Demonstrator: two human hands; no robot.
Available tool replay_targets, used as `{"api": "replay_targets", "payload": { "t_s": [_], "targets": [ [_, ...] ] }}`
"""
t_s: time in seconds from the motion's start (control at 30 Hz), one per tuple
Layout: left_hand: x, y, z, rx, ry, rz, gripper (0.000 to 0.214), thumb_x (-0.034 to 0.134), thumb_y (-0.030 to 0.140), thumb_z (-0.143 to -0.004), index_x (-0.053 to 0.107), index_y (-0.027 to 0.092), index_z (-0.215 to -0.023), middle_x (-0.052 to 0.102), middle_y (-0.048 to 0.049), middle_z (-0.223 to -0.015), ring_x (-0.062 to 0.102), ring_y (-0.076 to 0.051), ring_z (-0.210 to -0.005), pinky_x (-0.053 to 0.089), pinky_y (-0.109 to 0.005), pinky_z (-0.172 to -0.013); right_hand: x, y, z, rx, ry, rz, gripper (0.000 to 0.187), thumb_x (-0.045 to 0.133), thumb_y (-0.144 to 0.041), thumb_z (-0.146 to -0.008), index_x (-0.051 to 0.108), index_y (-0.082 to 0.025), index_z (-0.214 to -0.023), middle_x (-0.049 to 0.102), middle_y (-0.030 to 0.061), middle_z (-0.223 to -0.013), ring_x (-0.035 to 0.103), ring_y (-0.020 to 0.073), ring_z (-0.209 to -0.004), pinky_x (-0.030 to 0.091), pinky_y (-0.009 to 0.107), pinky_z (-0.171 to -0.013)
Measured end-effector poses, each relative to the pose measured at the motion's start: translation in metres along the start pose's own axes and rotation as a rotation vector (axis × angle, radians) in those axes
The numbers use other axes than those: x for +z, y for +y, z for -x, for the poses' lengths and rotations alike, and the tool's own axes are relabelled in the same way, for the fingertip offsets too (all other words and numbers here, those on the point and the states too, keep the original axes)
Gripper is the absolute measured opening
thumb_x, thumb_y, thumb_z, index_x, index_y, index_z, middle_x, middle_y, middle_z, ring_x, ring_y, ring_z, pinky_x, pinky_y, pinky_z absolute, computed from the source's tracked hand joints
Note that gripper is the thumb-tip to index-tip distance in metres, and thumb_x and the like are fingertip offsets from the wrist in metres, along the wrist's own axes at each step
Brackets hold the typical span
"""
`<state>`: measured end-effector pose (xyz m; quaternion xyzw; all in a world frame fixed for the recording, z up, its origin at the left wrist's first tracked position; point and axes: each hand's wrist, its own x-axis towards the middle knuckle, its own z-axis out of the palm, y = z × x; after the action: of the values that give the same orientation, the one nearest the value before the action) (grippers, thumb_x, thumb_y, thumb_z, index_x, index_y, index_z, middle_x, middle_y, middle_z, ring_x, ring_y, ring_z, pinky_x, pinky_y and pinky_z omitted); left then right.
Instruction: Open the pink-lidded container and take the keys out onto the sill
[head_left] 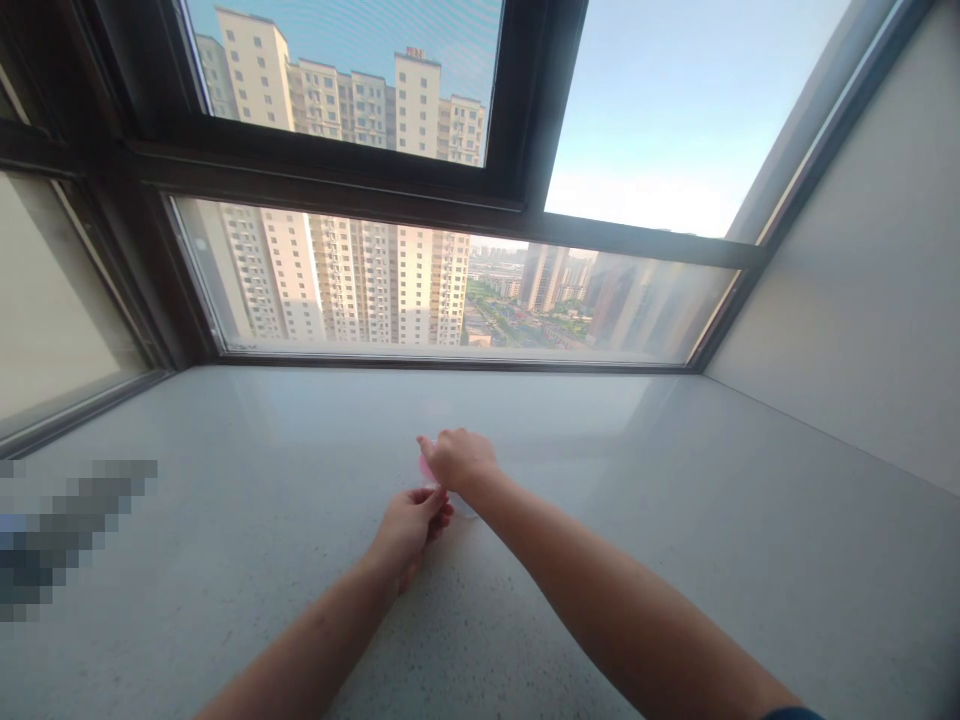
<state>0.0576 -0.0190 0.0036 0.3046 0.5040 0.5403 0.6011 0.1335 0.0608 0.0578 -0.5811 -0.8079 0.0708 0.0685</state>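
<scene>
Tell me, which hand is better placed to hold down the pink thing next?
Probably the right hand: it reaches farther forward and partly covers the pink thing. The left hand sits nearer the body, curled close by. I can't see clearly what either hand grips.

Right grip (459, 458) over a pink item (425, 467), left grip (409, 522) close by; speckled sill (615, 470), window (534, 190) onto high-rises (421, 285)

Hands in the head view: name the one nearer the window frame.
The right hand. It reaches farther toward the window frame, beside the pink item; the left hand is lower in the picture.
</scene>
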Motion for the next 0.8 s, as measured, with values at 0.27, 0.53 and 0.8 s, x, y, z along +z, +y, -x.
{"api": "replay_targets", "payload": {
  "t_s": [0.27,0.53,0.8],
  "targets": [
    [0.0,-0.004,-0.001,0.088,0.024,-0.069,0.036,0.071,0.045,-0.055,0.056,0.014,-0.061,0.055,0.0037,-0.052,0.043,-0.006,-0.043,0.032,-0.018,-0.044,0.001,-0.001,-0.002,0.019,0.021,-0.016,0.063,0.021,-0.057,-0.084,0.067,-0.015,-0.092,0.066,0.0165,-0.091,0.062,0.0284,-0.085,0.045,0.038,-0.069],
    [-0.001,-0.001,-0.002,0.217,0.007,-0.23,0.032,0.061,0.045,-0.065,0.051,0.015,-0.057,0.044,0.007,-0.044,0.031,-0.005,-0.036,0.019,-0.018,-0.036,0.003,0.002,-0.004,-0.02,0.031,-0.017,0.062,0.02,-0.056,-0.084,0.067,-0.016,-0.09,0.066,0.0166,-0.09,0.062,0.0296,-0.084,0.045,0.04,-0.067],
    [-0.022,0.016,0.0,0.614,-0.034,-0.811,0.021,0.063,0.033,-0.066,0.055,0.017,-0.056,0.05,0.0042,-0.049,0.045,-0.011,-0.048,0.03,-0.021,-0.049,0.007,0.007,-0.004,-0.179,0.002,-0.011,0.065,0.015,-0.058,-0.085,0.064,-0.016,-0.096,0.065,0.017,-0.095,0.06,0.0301,-0.088,0.043,0.042,-0.071]
  ]
}}
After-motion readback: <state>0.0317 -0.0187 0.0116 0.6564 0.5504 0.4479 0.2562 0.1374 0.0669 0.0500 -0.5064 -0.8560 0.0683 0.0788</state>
